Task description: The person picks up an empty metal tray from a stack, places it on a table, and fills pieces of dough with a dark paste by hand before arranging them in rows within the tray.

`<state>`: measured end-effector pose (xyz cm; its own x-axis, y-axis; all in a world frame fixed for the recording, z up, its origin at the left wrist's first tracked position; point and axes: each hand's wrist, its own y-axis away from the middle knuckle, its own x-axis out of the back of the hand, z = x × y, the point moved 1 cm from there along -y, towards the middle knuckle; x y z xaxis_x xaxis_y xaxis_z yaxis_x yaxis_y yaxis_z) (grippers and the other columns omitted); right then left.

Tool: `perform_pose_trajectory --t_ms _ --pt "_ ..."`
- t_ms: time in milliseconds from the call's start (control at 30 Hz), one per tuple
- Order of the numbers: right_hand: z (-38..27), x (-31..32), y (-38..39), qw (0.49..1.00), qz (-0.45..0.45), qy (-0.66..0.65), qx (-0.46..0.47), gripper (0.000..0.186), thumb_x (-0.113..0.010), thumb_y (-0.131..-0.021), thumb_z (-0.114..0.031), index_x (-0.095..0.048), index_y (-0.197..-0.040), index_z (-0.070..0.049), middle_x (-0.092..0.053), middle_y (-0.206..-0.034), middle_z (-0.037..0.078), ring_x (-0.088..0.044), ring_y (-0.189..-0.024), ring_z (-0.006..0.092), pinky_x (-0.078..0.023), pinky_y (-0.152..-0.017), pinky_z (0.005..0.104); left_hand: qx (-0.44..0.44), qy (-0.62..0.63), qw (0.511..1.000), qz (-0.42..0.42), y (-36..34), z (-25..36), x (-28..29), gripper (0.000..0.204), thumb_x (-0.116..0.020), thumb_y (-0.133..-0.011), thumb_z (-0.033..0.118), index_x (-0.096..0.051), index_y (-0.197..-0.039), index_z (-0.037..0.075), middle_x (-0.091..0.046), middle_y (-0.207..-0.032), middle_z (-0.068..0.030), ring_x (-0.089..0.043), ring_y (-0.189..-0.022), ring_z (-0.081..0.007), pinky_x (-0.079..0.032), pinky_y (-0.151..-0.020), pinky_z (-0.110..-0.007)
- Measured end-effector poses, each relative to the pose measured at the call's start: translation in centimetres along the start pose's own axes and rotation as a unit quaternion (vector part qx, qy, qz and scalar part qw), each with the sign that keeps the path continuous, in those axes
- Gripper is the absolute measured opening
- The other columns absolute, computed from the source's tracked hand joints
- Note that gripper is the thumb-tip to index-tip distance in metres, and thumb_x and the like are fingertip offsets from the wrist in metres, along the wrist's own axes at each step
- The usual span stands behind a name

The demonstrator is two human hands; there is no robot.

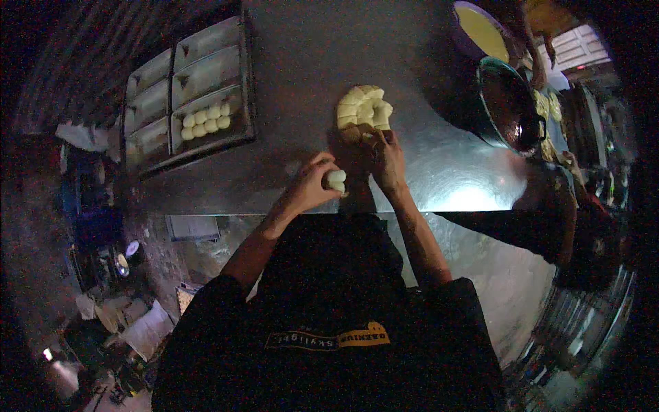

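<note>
My left hand (312, 185), near the table's front edge, is curled round small pale dough pieces (336, 181), which show between thumb and fingers. Beyond it, on the metal table, lies a rounded slab of dough (360, 110) scored into many small pieces, with a gap in its right side. My right hand (389, 163) reaches to the slab's near edge, its fingers pinched on dough there; they partly hide what they grip. At the left, a dark set of joined loaf pans (206, 65) has several dough balls (206, 122) in two rows in its near right compartment.
A purple basin of yellow liquid (482, 31) stands at the far right, with a large dark pot (508, 103) nearer. Another person's arm (567, 206) shows beyond the pot on the right. The table's front edge (240, 214) runs just before my body.
</note>
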<state>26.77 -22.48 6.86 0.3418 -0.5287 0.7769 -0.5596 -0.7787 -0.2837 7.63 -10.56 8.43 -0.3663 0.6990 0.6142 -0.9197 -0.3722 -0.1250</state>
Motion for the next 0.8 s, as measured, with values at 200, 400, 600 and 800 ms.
perform_pose_trajectory --t_ms 200,400,600,800 --pt "0.2 0.2 -2.5 0.984 -0.04 -0.162 -0.061 0.036 -0.066 -0.08 -0.007 -0.064 -0.116 -0.003 -0.064 -0.108 0.018 -0.064 -0.098 0.0399 -0.054 -0.08 0.0437 0.044 0.062 0.994 0.073 -8.8 0.8 -2.2 0.034 -0.066 -0.082 0.0 -0.064 -0.116 0.006 -0.061 -0.114 -0.0146 -0.06 -0.109 -0.0338 -0.048 -0.094 -0.041" --pt "0.6 6.6 1.1 0.944 -0.201 -0.23 -0.123 0.02 -0.068 -0.083 -0.003 -0.07 -0.102 -0.002 -0.072 -0.095 0.012 -0.07 -0.089 0.0285 -0.055 -0.075 0.0356 -0.054 -0.027 0.998 0.009 -12.0 -0.4 -4.7 0.044 -0.054 -0.081 -0.014 -0.064 -0.118 0.007 -0.062 -0.112 -0.0167 -0.059 -0.109 -0.0355 -0.047 -0.094 -0.042" --pt "0.8 13.6 3.7 0.894 -0.094 -0.393 -0.192 0.023 -0.074 -0.083 -0.003 -0.069 -0.105 0.0 -0.07 -0.105 0.009 -0.068 -0.093 0.0182 -0.056 -0.083 0.0327 -0.029 0.109 0.99 0.085 -12.1 5.2 -6.5 0.032 -0.062 -0.087 0.001 -0.063 -0.118 0.008 -0.062 -0.124 -0.0135 -0.055 -0.12 -0.0331 -0.045 -0.099 -0.041" --pt "4.0 14.8 5.9 0.834 0.032 -0.506 -0.217 0.021 -0.069 -0.086 0.0 -0.067 -0.107 0.003 -0.069 -0.105 0.011 -0.067 -0.092 0.0184 -0.054 -0.085 0.0326 -0.283 -0.023 0.955 0.08 -13.0 18.2 -6.2 0.028 -0.064 -0.091 0.035 -0.072 -0.108 0.014 -0.064 -0.128 -0.0048 -0.05 -0.131 -0.0288 -0.039 -0.107 -0.046"
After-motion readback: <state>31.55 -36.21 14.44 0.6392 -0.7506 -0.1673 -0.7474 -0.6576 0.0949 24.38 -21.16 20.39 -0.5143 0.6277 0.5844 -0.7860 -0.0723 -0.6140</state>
